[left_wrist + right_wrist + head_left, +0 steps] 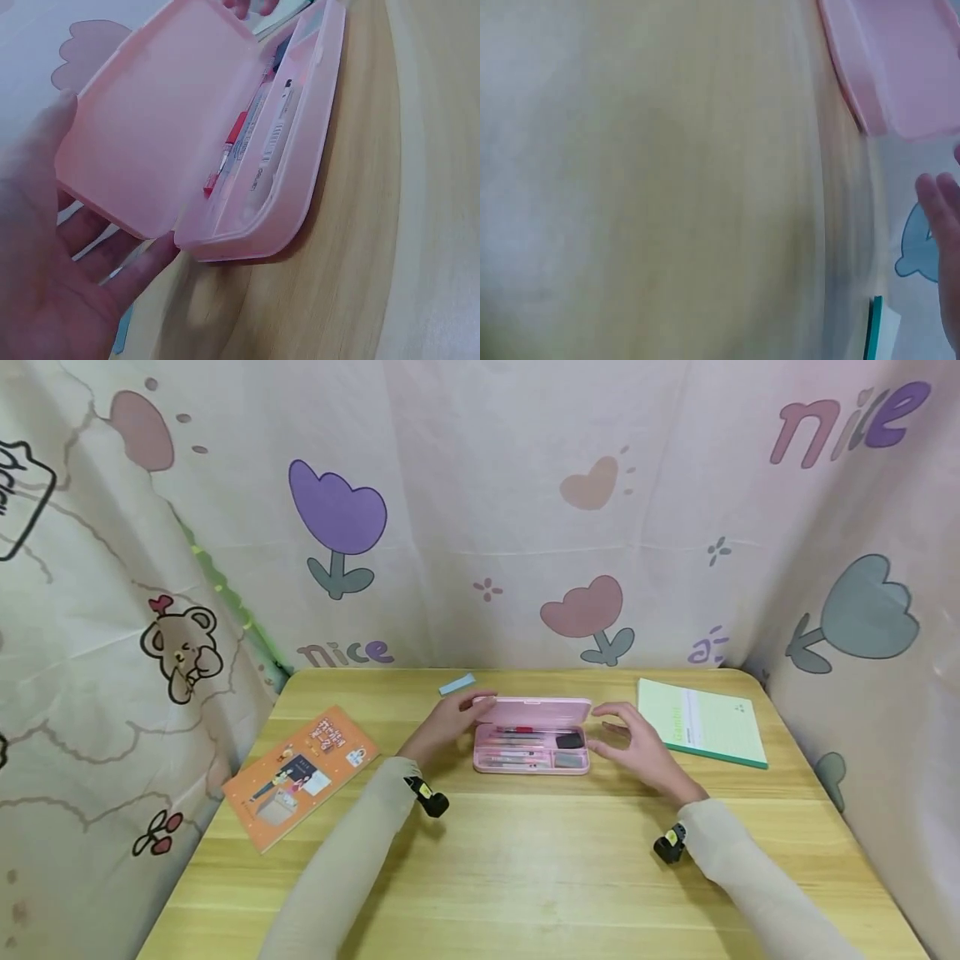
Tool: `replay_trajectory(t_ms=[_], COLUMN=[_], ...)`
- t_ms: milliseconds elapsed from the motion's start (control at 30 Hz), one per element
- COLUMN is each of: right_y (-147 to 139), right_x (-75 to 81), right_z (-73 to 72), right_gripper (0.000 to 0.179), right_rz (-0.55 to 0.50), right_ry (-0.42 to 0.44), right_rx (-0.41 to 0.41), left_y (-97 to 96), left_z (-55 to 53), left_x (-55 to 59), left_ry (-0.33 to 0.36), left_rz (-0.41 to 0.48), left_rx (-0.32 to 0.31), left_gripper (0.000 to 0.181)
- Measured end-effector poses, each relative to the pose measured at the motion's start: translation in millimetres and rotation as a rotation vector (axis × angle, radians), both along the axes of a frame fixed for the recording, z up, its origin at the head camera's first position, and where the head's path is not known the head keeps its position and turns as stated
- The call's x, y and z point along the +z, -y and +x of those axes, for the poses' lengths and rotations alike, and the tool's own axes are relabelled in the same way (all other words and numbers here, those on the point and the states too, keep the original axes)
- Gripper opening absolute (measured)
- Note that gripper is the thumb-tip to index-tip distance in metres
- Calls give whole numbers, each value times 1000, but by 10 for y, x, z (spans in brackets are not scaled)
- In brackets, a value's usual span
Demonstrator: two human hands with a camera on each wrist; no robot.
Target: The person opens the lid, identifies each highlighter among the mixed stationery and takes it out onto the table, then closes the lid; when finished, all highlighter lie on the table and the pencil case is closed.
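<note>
A pink pencil case (532, 768) lies on the table with its lid (161, 112) raised. Inside are several pens (274, 142), one with a red cap (236, 127), a black item (569, 741) and a grey eraser-like block (567, 761). My left hand (60, 247) grips the lid at its left end, thumb along the edge and fingers behind. At the case's right end, my right hand (633, 747) holds nothing; its fingers are spread and loosely bent close to the lid and body.
An orange book (300, 777) lies at the left of the wooden table (525, 860). A pale green notebook (712, 727) lies at the right. Behind the case is a small light-blue strip (457, 684). A printed curtain (465, 510) hangs around the table.
</note>
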State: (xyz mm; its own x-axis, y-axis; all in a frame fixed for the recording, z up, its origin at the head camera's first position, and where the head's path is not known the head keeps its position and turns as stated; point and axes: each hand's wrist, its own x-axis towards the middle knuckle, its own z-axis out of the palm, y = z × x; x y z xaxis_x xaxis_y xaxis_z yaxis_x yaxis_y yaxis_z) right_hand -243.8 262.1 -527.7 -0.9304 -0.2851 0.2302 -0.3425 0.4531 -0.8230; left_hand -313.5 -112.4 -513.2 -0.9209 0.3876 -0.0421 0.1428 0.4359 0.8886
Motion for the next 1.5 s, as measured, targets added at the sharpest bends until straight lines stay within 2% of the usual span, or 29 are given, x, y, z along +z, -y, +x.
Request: replay_trajectory(t_ms=[200,400,467,533,700,767,833,967,1033,1133,1300,1400,1500], right_y=[122,292,323,331,308,300,294,292,301,311,305,313,321], right_x=[-36,-51,-66,-85,-91,-81,-71,-66,-69,-84,-90,-76,-65], right_z=[-41,-122,-149,-173,-204,-214,-225,-252,-267,-285,-282,-274,-267], right_gripper=[58,71,75,77,80,82,82,84,85,89,91,92,93], right_rz=[111,197,221,249,302,308,314,328,334,333,327,324,324], right_ry=[-45,-14,7,15,32,38,39,33,36,54,99,101,98], right_rx=[52,148,169,183,197,202,210,223,229,232,214,215,218], left_y=[36,48,48,55,99,116,122,93,82,53,-41,-83,-101], left_z=[-47,-64,-52,-25,140,242,348,521,566,589,632,661,674], left_x=[1,19,26,35,106,123,110,18,-5,21,132,162,156], left_ry=[131,156,120,49,-250,-355,-414,-428,-431,-429,-407,-410,-390], left_rz=[58,55,29,-2,-76,-138,-230,-435,-515,-585,-679,-704,-677], left_rx=[67,90,90,96,113,68,-22,-202,-235,-239,-238,-236,-227], left_gripper=[69,72,74,73,62,55,46,29,23,17,13,12,11])
